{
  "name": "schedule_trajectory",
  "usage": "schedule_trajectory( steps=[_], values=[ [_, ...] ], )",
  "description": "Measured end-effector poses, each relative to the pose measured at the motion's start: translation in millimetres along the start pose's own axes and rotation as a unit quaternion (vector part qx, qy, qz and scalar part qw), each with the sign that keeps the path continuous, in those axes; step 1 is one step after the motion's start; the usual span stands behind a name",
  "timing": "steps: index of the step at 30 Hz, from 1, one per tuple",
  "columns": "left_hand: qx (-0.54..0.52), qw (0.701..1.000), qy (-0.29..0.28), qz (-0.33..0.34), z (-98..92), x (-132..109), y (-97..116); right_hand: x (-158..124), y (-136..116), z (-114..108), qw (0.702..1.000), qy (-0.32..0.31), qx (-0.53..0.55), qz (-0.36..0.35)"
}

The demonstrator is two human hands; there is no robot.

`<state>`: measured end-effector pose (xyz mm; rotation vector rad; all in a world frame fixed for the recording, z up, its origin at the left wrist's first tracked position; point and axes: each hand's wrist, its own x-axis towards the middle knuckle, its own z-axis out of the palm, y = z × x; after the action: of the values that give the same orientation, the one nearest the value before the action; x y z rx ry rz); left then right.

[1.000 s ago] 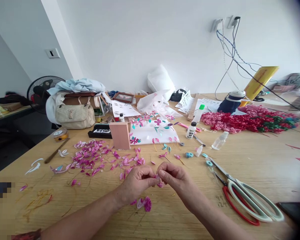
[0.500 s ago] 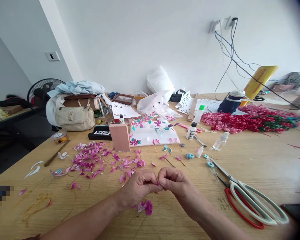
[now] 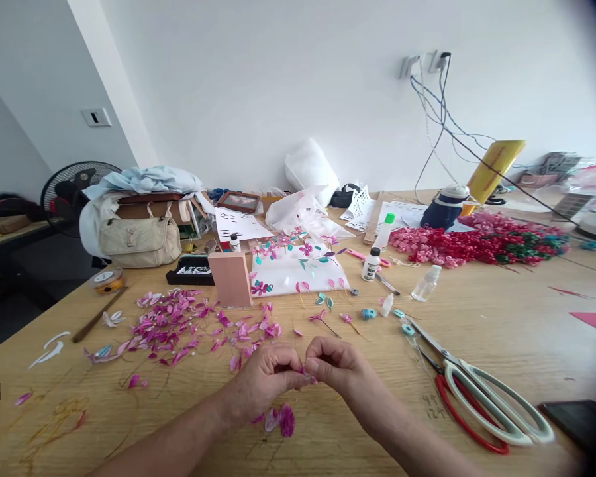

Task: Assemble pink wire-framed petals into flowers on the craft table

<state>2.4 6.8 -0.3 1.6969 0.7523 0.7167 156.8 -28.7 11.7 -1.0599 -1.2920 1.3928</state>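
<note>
My left hand (image 3: 271, 376) and my right hand (image 3: 338, 366) meet over the front of the table, fingertips pinched together. Between them is a small pink petal piece (image 3: 308, 376), mostly covered by the fingers. The left thumb and forefinger grip it; the right fingertips press on its other side. Just below the left hand, a magenta petal (image 3: 287, 420) and a paler petal (image 3: 271, 419) lie on the wood. Behind the hands spreads a loose pile of pink petals (image 3: 171, 328) with thin wire stems. A single wired petal (image 3: 322, 318) rests beyond the right hand.
Large scissors (image 3: 496, 404) with white handles and smaller red-handled ones lie at right. A pink block (image 3: 231, 279) stands behind the petals, beside a white sheet (image 3: 298, 278) bearing finished flowers. Small bottles (image 3: 371, 265) stand farther back. Bundled red and pink flowers (image 3: 457, 242) lie at the back right.
The whole view has shifted slightly, so the table things appear farther left. Both hands keep pinching at the same small piece, with only slight finger movement.
</note>
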Motion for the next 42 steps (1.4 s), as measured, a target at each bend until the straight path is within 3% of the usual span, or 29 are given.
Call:
schedule_trajectory(
  steps=[4,9,13,19,26,31,42],
  values=[
    [-0.022,0.999,-0.038,0.028,-2.2,0,0,-1,3,1,0.998,-0.012,0.063,0.018],
    [-0.023,0.999,0.020,-0.032,0.5,-2,-1,2,2,0,1.000,0.016,-0.024,-0.012],
    [-0.059,0.997,-0.002,-0.055,1.6,-2,4,-1,-2,1,0.983,0.064,-0.156,-0.078],
    [-0.088,0.994,-0.015,-0.062,0.1,-1,14,-3,-1,6,1.000,0.008,0.002,-0.006],
    [-0.136,0.984,0.043,-0.105,1.4,-3,16,0,-11,-5,0.995,0.067,-0.077,-0.020],
    [-0.137,0.984,0.051,-0.098,0.9,-3,16,0,-8,-6,0.996,-0.007,-0.085,-0.001],
    [-0.165,0.981,0.036,-0.099,1.1,-1,12,3,-1,-4,0.997,-0.010,-0.073,0.004]
  ],
)
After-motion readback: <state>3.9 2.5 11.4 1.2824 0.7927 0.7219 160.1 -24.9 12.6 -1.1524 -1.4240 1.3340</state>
